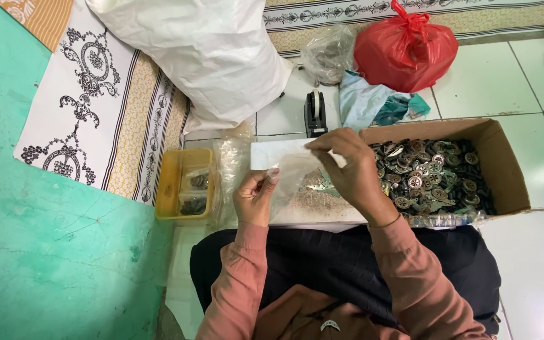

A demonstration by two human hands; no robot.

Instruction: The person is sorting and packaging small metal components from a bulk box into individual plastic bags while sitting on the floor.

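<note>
Our left hand (254,196) pinches lower edge of clear plastic bag (292,171), held over lap. Our right hand (347,171) grips its top corner. We judge: keep mouth spread taut, both pinches firm. Beyond: cardboard box (510,165) of metal buttons (434,171), tape dispenser (315,113), red bag (405,50).

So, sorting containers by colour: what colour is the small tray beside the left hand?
Yellow tray, clearest in the head view.
</note>
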